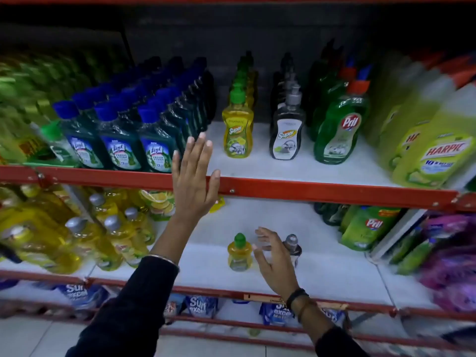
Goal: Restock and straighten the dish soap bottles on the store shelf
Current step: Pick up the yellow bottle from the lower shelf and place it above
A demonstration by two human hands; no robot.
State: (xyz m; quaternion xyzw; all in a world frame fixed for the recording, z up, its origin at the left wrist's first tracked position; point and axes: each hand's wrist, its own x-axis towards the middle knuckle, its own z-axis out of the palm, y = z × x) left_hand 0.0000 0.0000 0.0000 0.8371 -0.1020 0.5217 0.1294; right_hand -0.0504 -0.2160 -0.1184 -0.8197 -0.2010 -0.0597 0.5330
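On the upper shelf (296, 171) a row of yellow Super dish soap bottles (237, 132) runs back from the front, beside a row of grey Super pump bottles (286, 136) and green Pril bottles (336, 130). My left hand (194, 176) is raised flat with fingers spread, in front of the red shelf rail, just left of the yellow row, and holds nothing. On the lower shelf (206, 269) a small yellow bottle (239, 252) and a small grey bottle (292, 247) stand apart. My right hand (271, 256) hovers open between them.
Blue-capped Lizol bottles (118, 140) fill the upper shelf's left, Harpic packs (432, 155) its right. The lower shelf holds yellow bottles (77, 240) at left, Pril pouches (368, 228) and purple packs (453, 258) at right. Surf Excel pouches (201, 306) lie below.
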